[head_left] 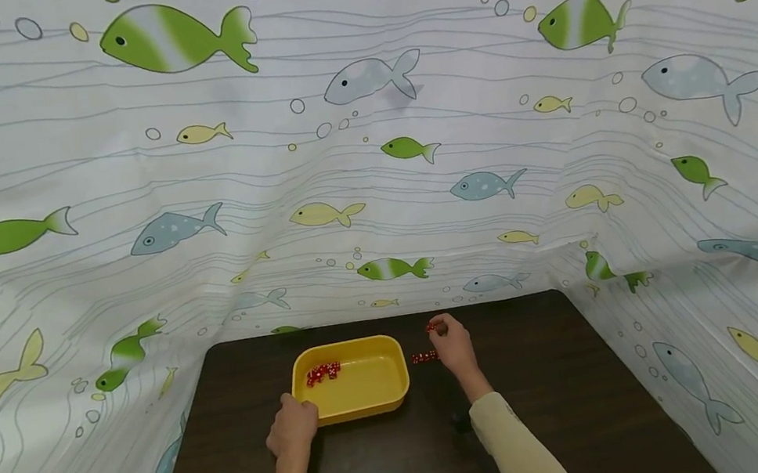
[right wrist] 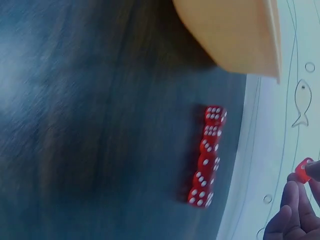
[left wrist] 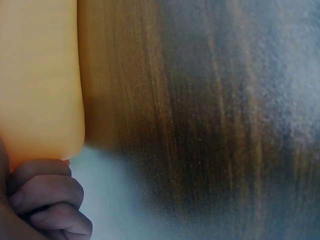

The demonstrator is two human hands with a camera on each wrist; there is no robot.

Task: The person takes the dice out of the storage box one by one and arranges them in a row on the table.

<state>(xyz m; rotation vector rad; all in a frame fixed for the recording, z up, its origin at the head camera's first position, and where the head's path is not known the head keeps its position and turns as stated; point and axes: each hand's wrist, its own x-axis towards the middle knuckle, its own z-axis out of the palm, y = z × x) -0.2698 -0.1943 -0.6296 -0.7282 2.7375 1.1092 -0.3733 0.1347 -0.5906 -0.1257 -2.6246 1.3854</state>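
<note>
My left hand [head_left: 293, 427] grips the near left corner of a yellow plastic tray [head_left: 365, 412], its fingers [left wrist: 47, 187] curled at the tray's end in the left wrist view. Inside the tray, toward the left, several red dice [head_left: 322, 373] lie in a loose cluster. To the right of the tray, my right hand [head_left: 454, 345] pinches one red die [right wrist: 303, 170] between thumb and fingertips. Close by it on the table, several red dice with white dots [right wrist: 206, 155] form a straight line, touching end to end.
The dark wooden table [head_left: 394, 471] carries the tray and dice. A white cloth printed with fish [head_left: 385, 228] hangs behind the far edge and along both sides. Dark bands show at both wrists, beside cream sleeves [head_left: 518, 440].
</note>
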